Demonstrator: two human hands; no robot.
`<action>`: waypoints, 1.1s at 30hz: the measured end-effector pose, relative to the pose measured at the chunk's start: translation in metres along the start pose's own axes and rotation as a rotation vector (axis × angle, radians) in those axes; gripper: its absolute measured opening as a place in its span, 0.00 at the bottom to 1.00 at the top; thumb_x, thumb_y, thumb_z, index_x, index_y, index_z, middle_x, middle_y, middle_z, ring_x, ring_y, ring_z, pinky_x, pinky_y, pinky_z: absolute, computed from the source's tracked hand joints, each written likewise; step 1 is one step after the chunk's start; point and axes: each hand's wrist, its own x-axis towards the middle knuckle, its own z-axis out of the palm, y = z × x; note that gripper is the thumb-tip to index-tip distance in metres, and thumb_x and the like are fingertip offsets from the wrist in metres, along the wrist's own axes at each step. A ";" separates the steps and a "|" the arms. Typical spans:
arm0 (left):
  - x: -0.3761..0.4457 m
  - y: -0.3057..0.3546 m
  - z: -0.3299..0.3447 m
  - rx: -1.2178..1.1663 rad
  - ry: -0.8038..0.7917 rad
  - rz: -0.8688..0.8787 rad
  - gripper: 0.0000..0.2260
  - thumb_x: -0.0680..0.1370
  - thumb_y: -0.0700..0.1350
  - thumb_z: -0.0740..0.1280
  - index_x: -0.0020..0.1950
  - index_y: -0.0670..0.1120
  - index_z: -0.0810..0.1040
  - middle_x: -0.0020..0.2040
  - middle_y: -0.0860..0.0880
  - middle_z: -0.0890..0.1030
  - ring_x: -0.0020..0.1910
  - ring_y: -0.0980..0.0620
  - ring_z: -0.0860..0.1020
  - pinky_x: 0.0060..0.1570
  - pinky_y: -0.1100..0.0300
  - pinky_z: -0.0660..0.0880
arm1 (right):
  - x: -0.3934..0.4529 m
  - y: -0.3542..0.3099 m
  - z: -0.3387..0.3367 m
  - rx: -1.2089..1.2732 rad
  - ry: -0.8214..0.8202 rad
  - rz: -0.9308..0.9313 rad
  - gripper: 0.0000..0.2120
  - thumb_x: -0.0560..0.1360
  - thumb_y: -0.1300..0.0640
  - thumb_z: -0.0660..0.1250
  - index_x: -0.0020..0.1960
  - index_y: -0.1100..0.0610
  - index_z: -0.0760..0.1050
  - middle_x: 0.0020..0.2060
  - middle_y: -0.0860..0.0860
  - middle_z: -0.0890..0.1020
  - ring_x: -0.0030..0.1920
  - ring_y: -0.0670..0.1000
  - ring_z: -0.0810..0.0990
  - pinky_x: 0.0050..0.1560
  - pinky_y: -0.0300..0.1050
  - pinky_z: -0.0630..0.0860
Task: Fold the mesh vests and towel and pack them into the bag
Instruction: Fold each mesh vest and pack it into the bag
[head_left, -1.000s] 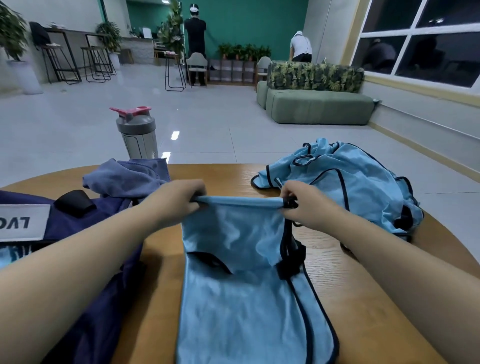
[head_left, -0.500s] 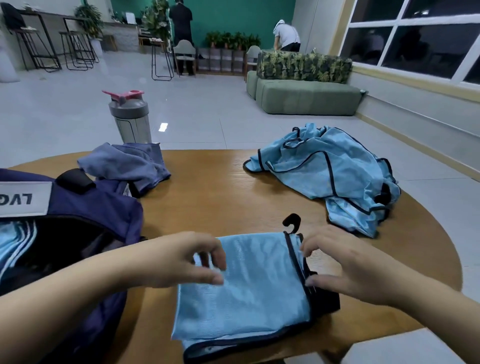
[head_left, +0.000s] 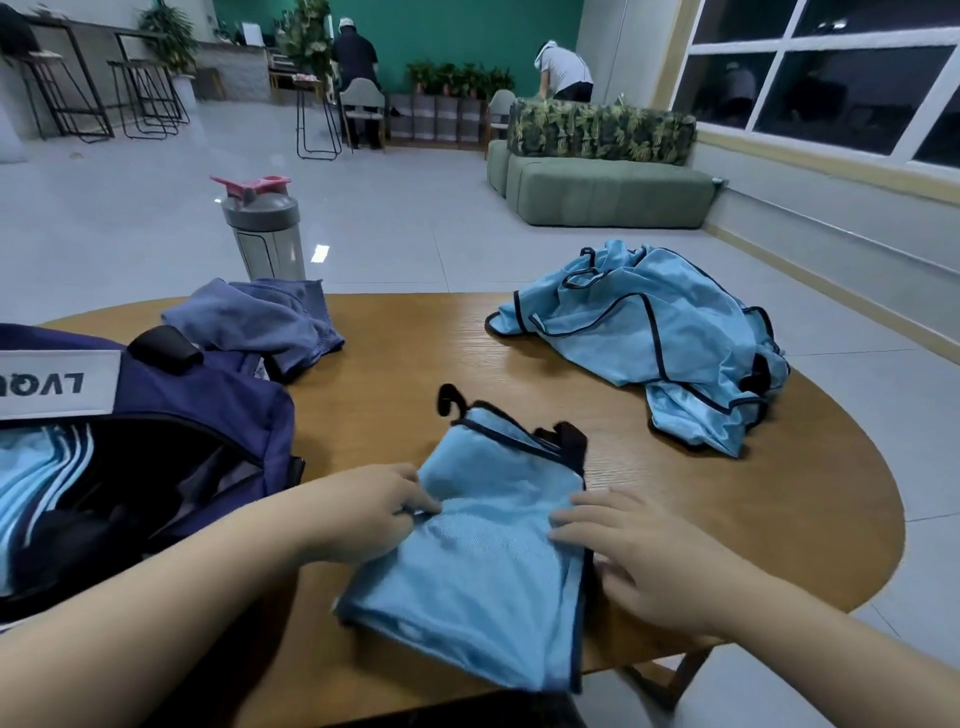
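Note:
A folded light-blue mesh vest (head_left: 483, 566) with dark trim lies on the round wooden table (head_left: 405, 364) in front of me. My left hand (head_left: 374, 509) pinches its left edge. My right hand (head_left: 639, 556) presses flat on its right edge with straight fingers. An unfolded pile of blue mesh vests (head_left: 654, 338) lies at the table's far right. The crumpled grey-blue towel (head_left: 260, 322) sits at the far left. The open navy bag (head_left: 130, 457) stands at my left, with striped blue cloth inside.
A grey shaker bottle (head_left: 265, 234) with a pink lid stands at the table's far edge behind the towel. Beyond the table are a tiled floor, a green sofa (head_left: 608, 192), bar stools and two people at the back wall.
The vest I held up by its top edge has been laid down and folded over. Both hands came down onto it; it now lies turned, slanting toward my right.

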 end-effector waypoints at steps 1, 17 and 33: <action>-0.008 -0.002 0.003 0.026 -0.017 0.032 0.22 0.78 0.41 0.56 0.71 0.57 0.69 0.57 0.60 0.69 0.61 0.56 0.67 0.64 0.61 0.63 | -0.003 -0.001 0.004 0.065 0.011 -0.038 0.24 0.76 0.54 0.55 0.72 0.42 0.64 0.72 0.36 0.61 0.74 0.38 0.52 0.71 0.33 0.40; -0.035 -0.036 0.056 -0.433 0.278 0.266 0.28 0.71 0.34 0.68 0.64 0.62 0.70 0.61 0.64 0.75 0.64 0.61 0.72 0.63 0.62 0.68 | 0.020 -0.026 0.019 0.820 0.295 0.383 0.11 0.78 0.62 0.63 0.52 0.48 0.78 0.46 0.43 0.83 0.47 0.38 0.79 0.50 0.40 0.77; 0.003 0.001 0.034 -0.547 0.609 -0.270 0.14 0.80 0.58 0.55 0.48 0.54 0.77 0.43 0.59 0.81 0.46 0.56 0.78 0.49 0.53 0.74 | 0.042 -0.017 0.001 1.040 0.319 0.585 0.23 0.71 0.52 0.73 0.61 0.45 0.66 0.52 0.43 0.77 0.51 0.44 0.79 0.48 0.40 0.77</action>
